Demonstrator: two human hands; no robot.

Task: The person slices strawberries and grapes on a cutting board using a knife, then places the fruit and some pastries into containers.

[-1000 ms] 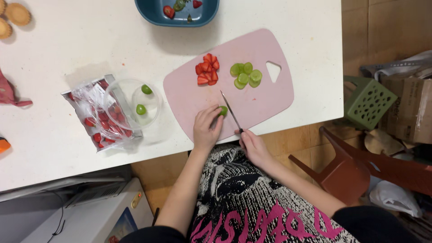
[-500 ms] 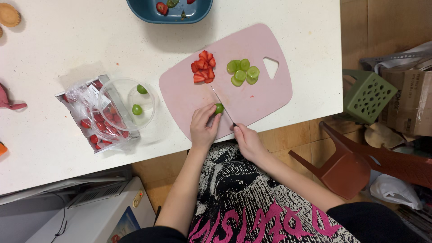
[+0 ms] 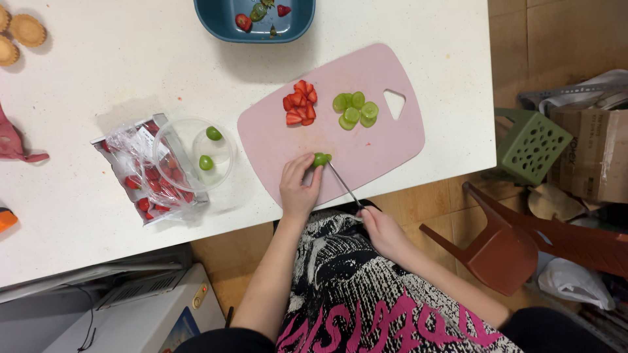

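A pink cutting board (image 3: pixel 386 147) lies on the white table. My left hand (image 3: pixel 299 186) pinches a green grape (image 3: pixel 321 159) against the board near its front edge. My right hand (image 3: pixel 383 232) grips a knife (image 3: pixel 343 185) whose blade tip touches the grape. Farther back on the board sit a pile of cut strawberry pieces (image 3: pixel 300 102) and a cluster of green grape halves (image 3: pixel 354 109).
A clear plastic bowl (image 3: pixel 176 140) with two whole grapes sits on a clear strawberry pack (image 3: pixel 145 189) to the left. A blue dish (image 3: pixel 255 19) with fruit bits stands at the back. Small tarts (image 3: pixel 26 29) lie far left. A brown chair (image 3: pixel 504 252) and green crate (image 3: pixel 526 147) stand right of the table.
The view has shifted a little. My left hand keeps holding the grape, and the knife has stayed at the grape with the right hand slightly lower.
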